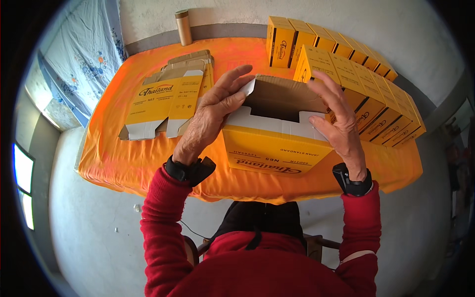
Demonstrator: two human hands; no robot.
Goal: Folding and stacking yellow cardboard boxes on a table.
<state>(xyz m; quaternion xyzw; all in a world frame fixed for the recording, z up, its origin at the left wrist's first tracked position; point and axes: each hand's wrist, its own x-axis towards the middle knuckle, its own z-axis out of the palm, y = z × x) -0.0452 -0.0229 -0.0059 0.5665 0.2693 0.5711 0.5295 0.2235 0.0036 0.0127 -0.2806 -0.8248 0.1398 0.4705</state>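
Observation:
A yellow cardboard box (278, 152) stands in front of me near the table's front edge. Its top is open, showing the brown inside, and its lettering is upside down to me. At the box's upper left corner, my left hand (220, 104) closes thumb and fingers around a white flap. My right hand (340, 121) curls over the upper right side, thumb on the white near flap and fingers reaching toward the far side. Part of the right rim is hidden behind that hand.
Flattened yellow cartons (161, 101) lie stacked left of the box. Two rows of closed yellow boxes (356, 81) stand at the back right. A metallic flask (183, 28) is by the wall. Orange cloth (116, 163) covers the table, and a floral curtain (84, 54) hangs at left.

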